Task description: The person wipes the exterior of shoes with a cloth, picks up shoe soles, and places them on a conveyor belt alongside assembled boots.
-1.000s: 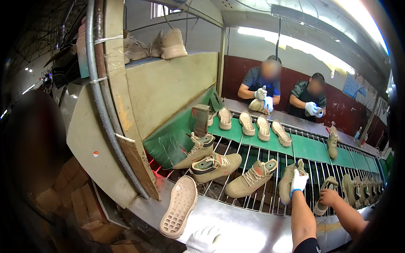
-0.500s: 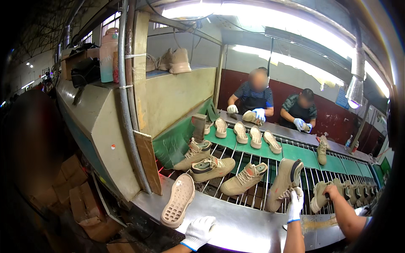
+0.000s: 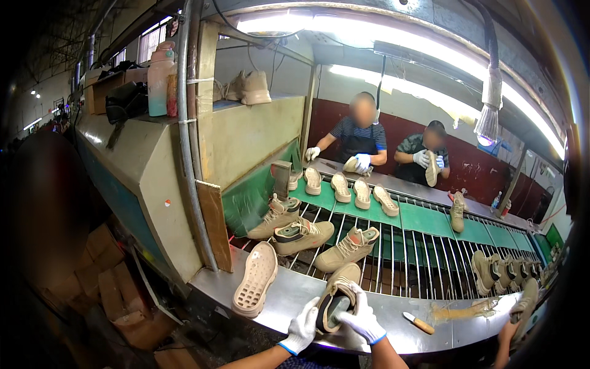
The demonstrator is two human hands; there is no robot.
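A tan lace-up boot (image 3: 340, 286) with a dark padded collar is held over the metal ledge, its opening toward me and its toe pointing away. My left hand (image 3: 301, 326), in a white knit glove, grips the collar's left side. On the other side my right hand (image 3: 365, 318), gloved alike, holds the boot, thumb near the opening. A loose beige sole (image 3: 255, 280) with a honeycomb heel lies on the ledge to the left. Just beyond the held boot, another tan boot (image 3: 348, 248) rests on the rack bars.
A knife (image 3: 419, 323) with a wooden handle lies on the metal ledge (image 3: 455, 338). Several soles (image 3: 362, 197) sit on the green belt (image 3: 424, 222). At right, a co-worker's hand (image 3: 507, 332) holds a boot (image 3: 525, 307). Two people (image 3: 362, 138) work across the rack.
The large boot has come off the rack toward me, now between both hands. My left hand moved from the ledge onto it. The knife has come into view. The neighbour's boot is lifted nearer.
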